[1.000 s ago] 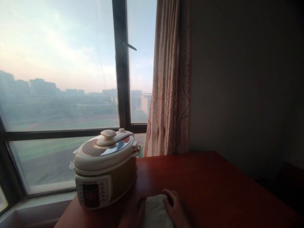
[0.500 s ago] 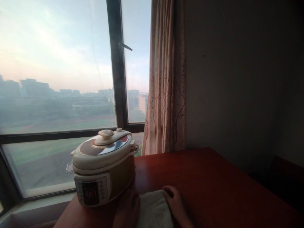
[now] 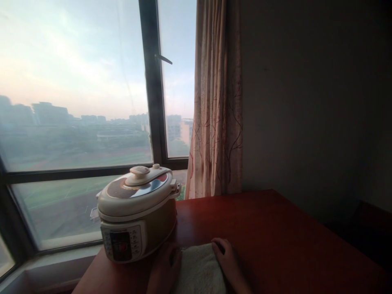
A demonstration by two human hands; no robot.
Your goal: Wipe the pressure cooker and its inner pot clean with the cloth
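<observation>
A pale folded cloth (image 3: 200, 269) lies on the reddish-brown table (image 3: 275, 232) at the bottom centre. My left hand (image 3: 167, 263) is at the cloth's left edge, dim, with its fingers curled and the thumb against the cloth. On the other side, my right hand (image 3: 225, 257) holds the cloth's upper right corner between thumb and fingers. A white and olive electric cooker (image 3: 137, 216) with its lid on stands just left of my left hand, its control panel facing the front left.
Behind the cooker is a large window (image 3: 73, 102) with a dark frame and a handle. A patterned curtain (image 3: 214, 102) hangs right of it, beside a dark wall (image 3: 300, 102). The windowsill (image 3: 61, 261) runs along the table's left side.
The whole view has shifted slightly, so the cooker and window sit a little farther right. Both hands remain at the cloth's edges.
</observation>
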